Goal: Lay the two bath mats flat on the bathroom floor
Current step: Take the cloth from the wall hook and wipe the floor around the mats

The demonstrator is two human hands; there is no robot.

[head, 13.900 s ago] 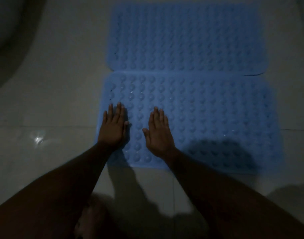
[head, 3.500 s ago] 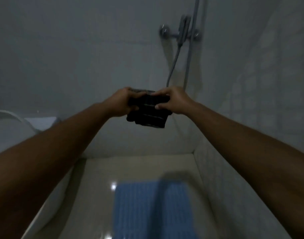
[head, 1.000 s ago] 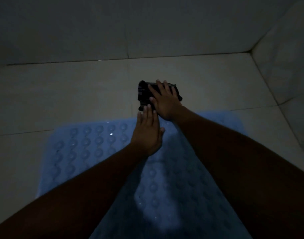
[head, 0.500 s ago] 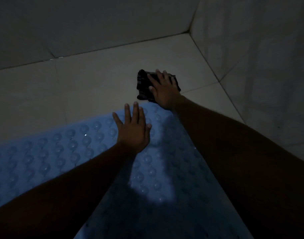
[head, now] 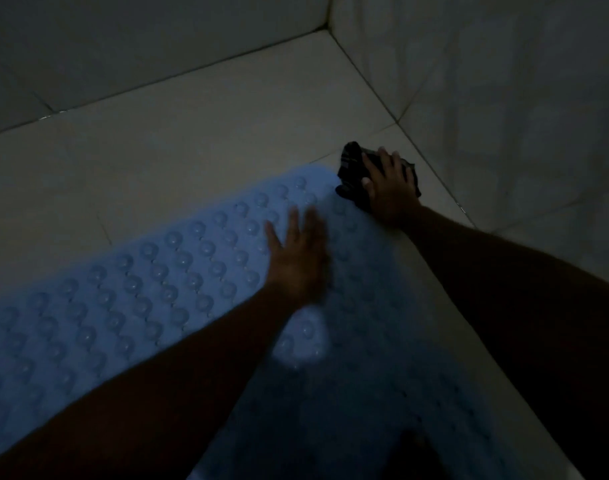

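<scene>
A blue bath mat (head: pixel 164 289) with raised bumps lies flat on the pale tiled floor, running from the lower left toward the far right corner. My left hand (head: pixel 298 258) rests palm down on it with fingers spread, slightly blurred. My right hand (head: pixel 388 188) presses flat on a dark folded cloth (head: pixel 353 168) at the mat's far end, on the floor beside the wall. Only one mat shows; my arms cover its lower right part.
Tiled walls (head: pixel 504 98) meet in a corner at the top right, close to the dark cloth. Bare floor tiles (head: pixel 175 140) stretch beyond the mat toward the back wall. The room is dim.
The view has swung left, so the mat and corner sit further right. My left hand slid along the mat toward its far end. My right hand stays on the dark cloth.
</scene>
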